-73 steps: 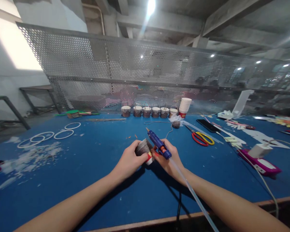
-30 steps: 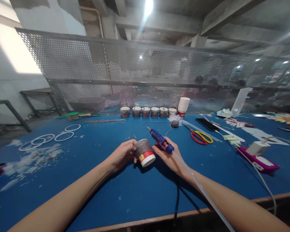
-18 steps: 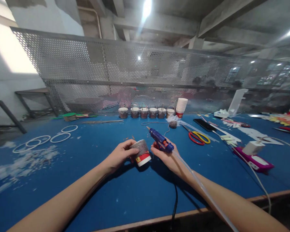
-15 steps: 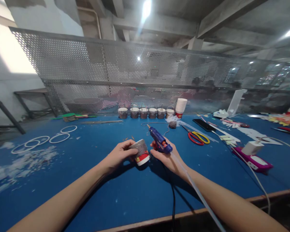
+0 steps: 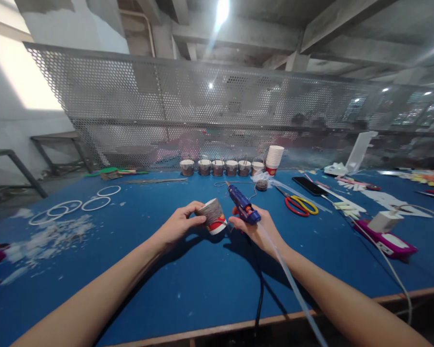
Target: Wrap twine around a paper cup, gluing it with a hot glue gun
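A string-wrapped paper cup [image 5: 211,215] and a blue glue gun [image 5: 241,208] are held above a blue table [image 5: 137,270]

The cup, tilted on its side with its red-and-white rim toward the camera, is gripped by the left hand [image 5: 176,227], fingers curled around the wrapped wall. Just beside it, the glue gun is clasped in the right hand [image 5: 255,230], nozzle pointing away, a clear glue stick [image 5: 287,284] trailing from its back. Further off are seen red-and-yellow scissors [image 5: 301,205], a row of wrapped cups [image 5: 219,166] and white rings [image 5: 75,205]
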The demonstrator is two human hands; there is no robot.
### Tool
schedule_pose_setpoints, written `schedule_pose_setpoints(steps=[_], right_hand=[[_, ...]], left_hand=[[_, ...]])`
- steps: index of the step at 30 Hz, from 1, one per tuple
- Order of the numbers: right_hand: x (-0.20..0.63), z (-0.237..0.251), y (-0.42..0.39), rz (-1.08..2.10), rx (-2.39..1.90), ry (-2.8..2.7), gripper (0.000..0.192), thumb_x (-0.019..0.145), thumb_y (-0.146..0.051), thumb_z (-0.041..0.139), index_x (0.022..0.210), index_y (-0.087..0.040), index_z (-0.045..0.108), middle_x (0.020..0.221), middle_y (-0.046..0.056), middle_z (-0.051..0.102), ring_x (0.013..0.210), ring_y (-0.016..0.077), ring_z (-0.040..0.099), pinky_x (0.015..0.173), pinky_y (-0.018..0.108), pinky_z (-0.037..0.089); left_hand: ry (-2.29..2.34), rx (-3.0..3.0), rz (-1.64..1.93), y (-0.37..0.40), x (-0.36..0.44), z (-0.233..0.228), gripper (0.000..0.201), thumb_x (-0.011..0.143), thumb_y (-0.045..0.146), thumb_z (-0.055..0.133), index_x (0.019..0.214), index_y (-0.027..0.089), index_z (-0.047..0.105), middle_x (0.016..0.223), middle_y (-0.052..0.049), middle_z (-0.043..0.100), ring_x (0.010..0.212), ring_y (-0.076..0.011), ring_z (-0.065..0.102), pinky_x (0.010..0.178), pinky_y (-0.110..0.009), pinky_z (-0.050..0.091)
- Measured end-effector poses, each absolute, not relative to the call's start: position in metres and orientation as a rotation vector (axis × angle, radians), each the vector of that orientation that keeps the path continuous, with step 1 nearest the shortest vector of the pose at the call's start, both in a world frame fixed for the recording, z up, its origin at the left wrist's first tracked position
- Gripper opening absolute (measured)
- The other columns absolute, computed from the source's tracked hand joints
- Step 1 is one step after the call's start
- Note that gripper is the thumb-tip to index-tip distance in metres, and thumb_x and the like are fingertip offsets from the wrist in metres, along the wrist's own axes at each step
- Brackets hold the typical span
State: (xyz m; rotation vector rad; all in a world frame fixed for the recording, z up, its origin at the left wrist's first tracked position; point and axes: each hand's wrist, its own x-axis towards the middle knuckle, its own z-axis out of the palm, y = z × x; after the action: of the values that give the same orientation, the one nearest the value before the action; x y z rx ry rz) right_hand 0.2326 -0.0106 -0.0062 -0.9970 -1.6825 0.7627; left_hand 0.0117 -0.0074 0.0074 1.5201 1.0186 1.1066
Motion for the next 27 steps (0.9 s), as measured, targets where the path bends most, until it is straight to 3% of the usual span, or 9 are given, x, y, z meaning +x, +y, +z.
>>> schedule_pose_setpoints(steps=[6,12,19,27], right_hand=[[0.232,-0.005,-0.012,0.832,-1.018,-1.693,0.030,0.081,-0.049,0.059,0.080,-0.019,0.056,0.055,-0.004,0.053,0.051,0.0134,0.051,0.054,0.027,0.043],[0.227,-0.015,-0.012,0.853,-0.982,-1.673,0.028,0.072,-0.045,0.067,0.078,-0.021,0.054,0.059,-0.003,0.053,0.050,0.0131,0.047,0.051,0.028,0.042],[0.226,-0.021,-0.012,0.897,-0.945,-1.684,0.028,0.069,-0.039,0.070,0.083,-0.020,0.055,0.059,-0.005,0.050,0.050,0.0115,0.045,0.045,0.023,0.037],[0.226,-0.024,-0.011,0.840,-0.897,-1.730,0.024,0.072,-0.036,0.069,0.082,-0.020,0.055,0.068,-0.002,0.057,0.058,0.0129,0.050,0.053,0.024,0.041]], left_hand=[[1.048,1.441,1.036,-0.009,0.016,0.006,0.015,0.070,0.030,0.070,0.076,0.017,0.064,0.073,-0.002,0.062,0.063,-0.0140,0.057,0.061,-0.028,0.047],[1.078,1.443,1.078,-0.012,0.022,0.006,0.015,0.068,0.019,0.065,0.082,0.016,0.063,0.071,-0.001,0.062,0.057,-0.0115,0.053,0.057,-0.026,0.043],[1.158,1.508,1.101,-0.015,0.027,0.001,0.025,0.059,0.014,0.070,0.084,0.017,0.064,0.073,-0.001,0.062,0.064,-0.0126,0.054,0.057,-0.023,0.041],[1.180,1.613,1.134,-0.017,0.031,-0.002,0.016,0.060,0.018,0.072,0.075,0.017,0.065,0.067,0.001,0.058,0.061,-0.0120,0.052,0.055,-0.022,0.040]])
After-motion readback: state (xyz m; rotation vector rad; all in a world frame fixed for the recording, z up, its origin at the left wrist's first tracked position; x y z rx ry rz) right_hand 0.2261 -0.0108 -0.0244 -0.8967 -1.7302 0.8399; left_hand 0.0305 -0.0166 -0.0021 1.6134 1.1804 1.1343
